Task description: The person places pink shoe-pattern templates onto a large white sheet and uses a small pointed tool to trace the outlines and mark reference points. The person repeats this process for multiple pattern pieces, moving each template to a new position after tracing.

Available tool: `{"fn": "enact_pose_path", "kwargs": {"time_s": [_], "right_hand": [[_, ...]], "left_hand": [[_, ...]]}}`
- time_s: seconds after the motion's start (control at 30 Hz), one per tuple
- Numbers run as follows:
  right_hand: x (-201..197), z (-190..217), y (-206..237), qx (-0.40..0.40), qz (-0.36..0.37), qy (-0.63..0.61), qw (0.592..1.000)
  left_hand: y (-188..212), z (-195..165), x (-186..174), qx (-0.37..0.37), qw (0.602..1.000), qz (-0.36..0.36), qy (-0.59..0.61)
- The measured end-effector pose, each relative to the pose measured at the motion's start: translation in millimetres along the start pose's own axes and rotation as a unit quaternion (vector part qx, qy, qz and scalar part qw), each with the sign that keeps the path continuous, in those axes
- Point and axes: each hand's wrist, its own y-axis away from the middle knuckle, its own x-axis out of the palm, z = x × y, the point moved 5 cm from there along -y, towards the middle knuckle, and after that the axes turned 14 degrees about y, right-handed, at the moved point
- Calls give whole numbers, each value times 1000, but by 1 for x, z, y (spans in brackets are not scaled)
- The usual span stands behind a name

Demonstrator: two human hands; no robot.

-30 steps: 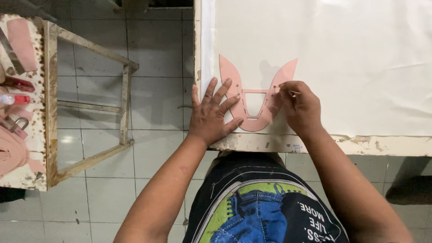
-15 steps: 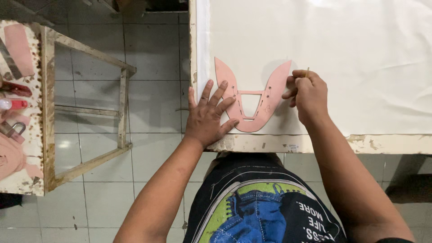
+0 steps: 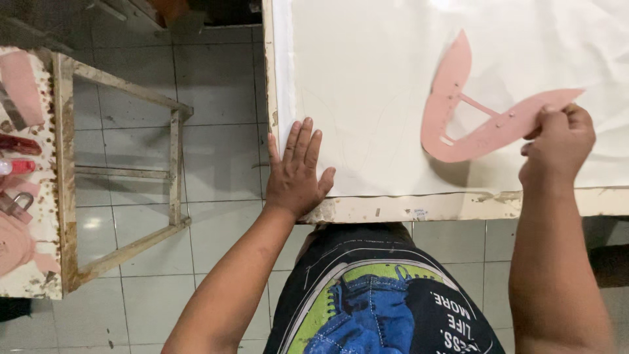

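Pink card cut into a wide U-shaped pattern piece (image 3: 466, 124) is pinched at its right tip by the right hand (image 3: 555, 141), the fingers closed on that tip. Its other arm points away from the person, and a thin pink bar joins the two arms across the opening. The piece is tilted, and a dark shadow is cast just below its curved base onto the white sheet (image 3: 373, 78) that covers the worktable (image 3: 393, 208).

All places are given from that worktable. On its near left corner the left hand (image 3: 296, 174) is laid flat, palm down, fingers spread moderately and holding nothing; faint curved pencil lines can be made out on the sheet just beside it, between the hand and the pattern piece. The table's near edge is chipped and stained. To the left of the table, well apart across grey floor tiles (image 3: 216, 151), a rough wooden frame (image 3: 118, 177) is seen, with pink scraps and red tools lying on the board at its far left side.
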Motion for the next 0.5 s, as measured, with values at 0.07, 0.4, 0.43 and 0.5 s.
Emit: {"fn": "enact_pose_path", "kwargs": {"time_s": [0.07,0.4,0.43,0.5], "right_hand": [[-20,-11,3,27,-7,-10,1000],[0,68,34,17,120,-98,988],[14,77,40,26,202,-140,969],[38,94,43,-43,296,-29,954]], "left_hand": [[-1,-2,0,6,1000,-4,-8],[-4,-5,-8,-32,999,-1,38],[-5,-6,-9,-39,998,1,40],[-10,-9,-10,-43,998,-4,43]]}}
